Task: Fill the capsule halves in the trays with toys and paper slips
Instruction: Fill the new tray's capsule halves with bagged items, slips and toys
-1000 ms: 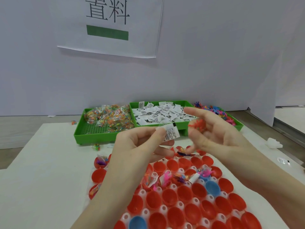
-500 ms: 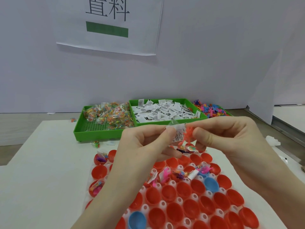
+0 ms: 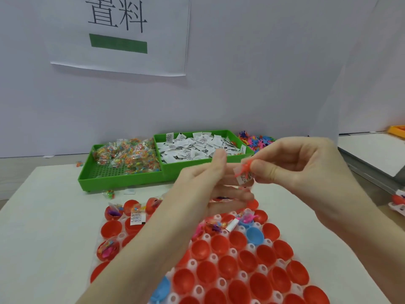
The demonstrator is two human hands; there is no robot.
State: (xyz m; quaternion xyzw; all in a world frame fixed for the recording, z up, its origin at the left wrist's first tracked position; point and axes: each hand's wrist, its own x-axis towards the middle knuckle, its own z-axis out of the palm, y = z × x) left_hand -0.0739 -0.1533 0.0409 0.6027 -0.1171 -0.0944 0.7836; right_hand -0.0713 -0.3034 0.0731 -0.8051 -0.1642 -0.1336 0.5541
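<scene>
My right hand (image 3: 302, 172) pinches a small red toy figure (image 3: 245, 168) together with a printed paper slip (image 3: 245, 178) above the far end of the capsule tray (image 3: 221, 282). My left hand (image 3: 203, 185) is just left of them, thumb up and fingers stretched out, blurred; nothing shows in its grasp. The white tray holds several red capsule halves (image 3: 206, 275) and a few blue ones (image 3: 254, 235). Some far halves contain toys and slips (image 3: 135, 216); the near ones are hollow.
Three green bins stand behind: bagged toys (image 3: 129, 159), paper slips (image 3: 192, 148), colourful figures (image 3: 256, 141). A loose toy bag (image 3: 109, 194) lies in front of the left bin (image 3: 114, 181). Capsule parts (image 3: 397, 202) lie at the table's right edge.
The slip passed from my left hand's pinch to my right hand, which now holds it with the red toy. My left fingers have straightened, and both hands moved slightly right.
</scene>
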